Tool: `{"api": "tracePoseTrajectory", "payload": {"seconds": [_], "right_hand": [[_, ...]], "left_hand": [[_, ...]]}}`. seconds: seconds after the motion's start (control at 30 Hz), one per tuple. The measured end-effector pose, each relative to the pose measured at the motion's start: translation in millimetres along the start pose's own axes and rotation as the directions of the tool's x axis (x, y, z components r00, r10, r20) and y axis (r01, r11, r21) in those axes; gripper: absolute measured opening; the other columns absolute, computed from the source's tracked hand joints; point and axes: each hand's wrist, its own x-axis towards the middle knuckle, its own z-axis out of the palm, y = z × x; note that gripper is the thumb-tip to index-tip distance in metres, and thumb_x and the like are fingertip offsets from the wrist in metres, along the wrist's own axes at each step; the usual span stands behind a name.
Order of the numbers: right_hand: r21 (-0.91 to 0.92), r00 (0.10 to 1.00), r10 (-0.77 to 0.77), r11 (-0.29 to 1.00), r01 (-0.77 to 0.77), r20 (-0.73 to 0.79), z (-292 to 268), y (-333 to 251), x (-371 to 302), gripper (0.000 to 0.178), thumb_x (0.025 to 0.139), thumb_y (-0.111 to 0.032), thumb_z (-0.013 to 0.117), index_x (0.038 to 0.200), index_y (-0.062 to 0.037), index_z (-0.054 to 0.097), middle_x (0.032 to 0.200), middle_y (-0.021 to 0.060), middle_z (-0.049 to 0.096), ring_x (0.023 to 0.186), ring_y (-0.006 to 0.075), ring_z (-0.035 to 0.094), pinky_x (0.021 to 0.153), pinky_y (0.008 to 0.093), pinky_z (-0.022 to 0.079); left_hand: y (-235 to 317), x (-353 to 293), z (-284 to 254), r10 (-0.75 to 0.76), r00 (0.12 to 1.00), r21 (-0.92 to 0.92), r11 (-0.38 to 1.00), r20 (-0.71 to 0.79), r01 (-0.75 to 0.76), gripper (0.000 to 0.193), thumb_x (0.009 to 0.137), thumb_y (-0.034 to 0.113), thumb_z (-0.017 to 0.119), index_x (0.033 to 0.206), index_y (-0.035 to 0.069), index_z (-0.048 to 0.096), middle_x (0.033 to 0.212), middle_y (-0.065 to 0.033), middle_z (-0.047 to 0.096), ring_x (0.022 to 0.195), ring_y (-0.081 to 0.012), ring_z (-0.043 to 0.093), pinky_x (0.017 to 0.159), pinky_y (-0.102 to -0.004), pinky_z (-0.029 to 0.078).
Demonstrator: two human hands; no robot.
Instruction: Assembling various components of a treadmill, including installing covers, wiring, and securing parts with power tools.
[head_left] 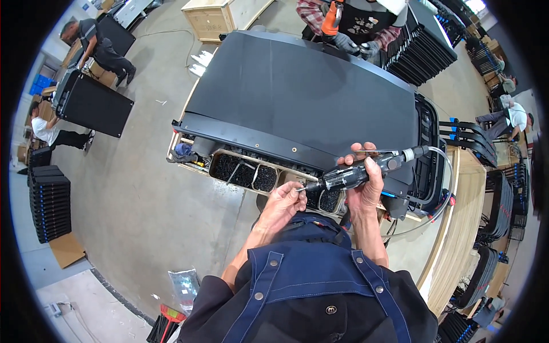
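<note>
Head view: large black panel [303,91] filling centre and upper frame, near edge just above both hands; bare concrete floor [131,211] open at left. Right hand [363,186] wrapped shut around black powered screwdriver [354,173], lying sideways at centre right. Left hand [281,204] pinched at driver tip, over screw tray [246,171].

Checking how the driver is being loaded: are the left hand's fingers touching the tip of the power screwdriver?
Touching. The head view shows the left hand pinching at the bit end of the power screwdriver, with no gap visible.
</note>
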Motion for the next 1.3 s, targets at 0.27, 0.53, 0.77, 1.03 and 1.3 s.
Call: {"api": "tracePoseTrajectory", "payload": {"seconds": [0.27, 0.53, 0.77, 1.03, 1.3], "right_hand": [[0.046, 0.996, -0.032, 0.998, 0.036, -0.078, -30.5, -16.6, -6.1, 0.039, 0.091, -0.014, 0.066, 0.127, -0.0067, 0.053, 0.115, 0.0149, 0.064, 0.091, 0.0222, 0.064, 0.093, 0.0460, 0.053], [0.066, 0.961, -0.017, 0.997, 0.037, -0.278, -38.2, -9.9, -10.8, 0.043, 0.089, -0.015, 0.069, 0.127, -0.0076, 0.051, 0.120, 0.0141, 0.062, 0.092, 0.0219, 0.065, 0.094, 0.0465, 0.054], [-0.083, 0.927, -0.086, 0.995, 0.059, -0.365, -36.1, 11.6, -5.3, 0.045, 0.088, -0.012, 0.069, 0.129, -0.0072, 0.050, 0.119, 0.0162, 0.065, 0.091, 0.0230, 0.066, 0.092, 0.0446, 0.055], [-0.563, 0.929, -0.331, 0.742, 0.363, 0.163, 20.5, 46.8, 40.5, 0.049, 0.083, -0.001, 0.066, 0.129, -0.0020, 0.050, 0.124, 0.0189, 0.063, 0.101, 0.0258, 0.068, 0.093, 0.0415, 0.054], [-0.690, 0.932, -0.110, 0.643, 0.332, 0.346, 39.3, 76.6, 75.2, 0.041, 0.079, 0.009, 0.070, 0.117, -0.0008, 0.056, 0.115, 0.0153, 0.067, 0.092, 0.0182, 0.068, 0.085, 0.0333, 0.056]], "left_hand": [[-13.6, 2.1, 12.3, -0.071, 0.997, -0.027, 0.997, 0.010, 0.071, 0.022, 0.097, 0.017, 0.067, 0.114, 0.005, 0.063, 0.095, -0.0080, 0.068, 0.086, -0.0193, 0.067, 0.075, -0.0300, 0.057], [-22.3, 2.1, 55.7, 0.544, 0.837, 0.749, 0.579, -0.063, -0.321, 0.015, 0.096, 0.004, 0.065, 0.110, -0.003, 0.063, 0.091, -0.0106, 0.072, 0.080, -0.0184, 0.070, 0.074, -0.0307, 0.058], [7.1, 24.0, 25.4, 0.255, 0.959, 0.675, 0.731, -0.127, -0.104, 0.017, 0.097, 0.008, 0.066, 0.111, 0.000, 0.064, 0.093, -0.0088, 0.072, 0.079, -0.0181, 0.070, 0.071, -0.0294, 0.059], [7.1, 96.1, -6.1, -0.120, 0.993, -0.418, 0.902, -0.012, 0.104, 0.030, 0.102, 0.032, 0.057, 0.118, 0.007, 0.063, 0.081, 0.0009, 0.060, 0.069, -0.0099, 0.058, 0.064, -0.0231, 0.054], [24.6, 85.5, -15.3, -0.280, 0.885, -0.031, 0.957, -0.372, 0.289, 0.045, 0.102, 0.049, 0.053, 0.102, 0.005, 0.064, 0.077, -0.0027, 0.060, 0.065, -0.0129, 0.058, 0.058, -0.0251, 0.051]]}}
